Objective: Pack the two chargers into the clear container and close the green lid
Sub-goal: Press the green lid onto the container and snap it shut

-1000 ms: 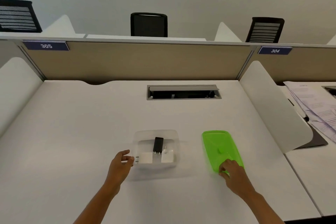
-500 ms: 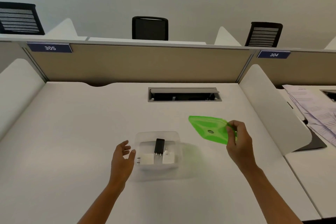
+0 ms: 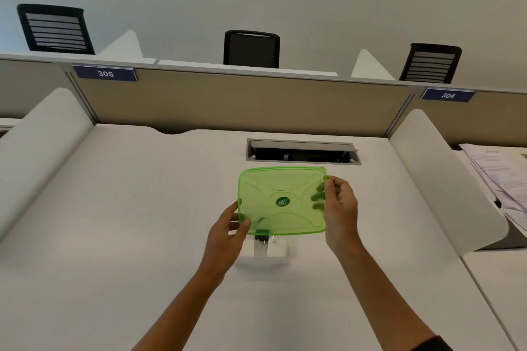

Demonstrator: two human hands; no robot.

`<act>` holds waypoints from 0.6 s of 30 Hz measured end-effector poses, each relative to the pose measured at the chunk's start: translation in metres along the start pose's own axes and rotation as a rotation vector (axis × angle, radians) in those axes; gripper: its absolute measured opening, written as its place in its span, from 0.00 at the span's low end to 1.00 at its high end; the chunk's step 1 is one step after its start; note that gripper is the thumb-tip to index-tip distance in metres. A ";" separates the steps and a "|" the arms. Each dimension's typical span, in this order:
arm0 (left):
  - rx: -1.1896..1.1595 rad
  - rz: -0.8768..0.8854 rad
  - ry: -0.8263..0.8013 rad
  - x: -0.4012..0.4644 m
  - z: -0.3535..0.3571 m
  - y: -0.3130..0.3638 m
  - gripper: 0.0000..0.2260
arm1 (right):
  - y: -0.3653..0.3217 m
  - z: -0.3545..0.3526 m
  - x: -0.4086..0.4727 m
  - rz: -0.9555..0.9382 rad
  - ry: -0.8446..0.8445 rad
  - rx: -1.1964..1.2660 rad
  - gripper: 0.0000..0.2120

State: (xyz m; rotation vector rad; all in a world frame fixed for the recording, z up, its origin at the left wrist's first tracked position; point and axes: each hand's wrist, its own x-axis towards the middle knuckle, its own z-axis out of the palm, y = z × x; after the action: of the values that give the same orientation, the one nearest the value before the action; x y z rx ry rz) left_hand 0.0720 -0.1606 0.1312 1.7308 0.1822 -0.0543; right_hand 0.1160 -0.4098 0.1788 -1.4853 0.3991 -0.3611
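Note:
The translucent green lid [image 3: 281, 201] hangs in the air above the desk, tilted toward me. My left hand [image 3: 228, 232] grips its lower left corner and my right hand [image 3: 339, 208] grips its right edge. Below the lid the clear container [image 3: 262, 258] stands on the white desk, mostly hidden by the lid and my left hand. Inside it I see the end of a black charger [image 3: 261, 237] with its prongs and a white charger [image 3: 276, 248] beside it. More white shows in the container by my left hand.
A grey cable hatch [image 3: 302, 151] is set in the desk behind the lid. White curved dividers [image 3: 445, 179] flank the desk on both sides. Papers [image 3: 502, 177] lie on the neighbouring desk at right. A beige partition [image 3: 242, 100] closes the back.
My right hand lifted the green lid off the desk and carried it left over the container. My left hand left the container's side and took hold of the lid's left corner.

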 end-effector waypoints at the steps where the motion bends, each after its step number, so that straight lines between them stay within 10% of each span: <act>1: -0.008 -0.013 0.018 0.000 -0.002 -0.003 0.22 | 0.005 0.005 -0.001 0.041 0.001 -0.005 0.07; 18: 0.381 -0.197 0.007 0.006 -0.009 -0.058 0.16 | 0.079 0.017 -0.006 0.232 -0.275 -0.683 0.17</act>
State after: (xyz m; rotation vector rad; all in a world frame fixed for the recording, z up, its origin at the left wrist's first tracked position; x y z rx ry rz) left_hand 0.0686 -0.1425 0.0756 2.0873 0.3653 -0.2405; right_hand 0.1179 -0.3877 0.1013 -2.0924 0.4935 0.1919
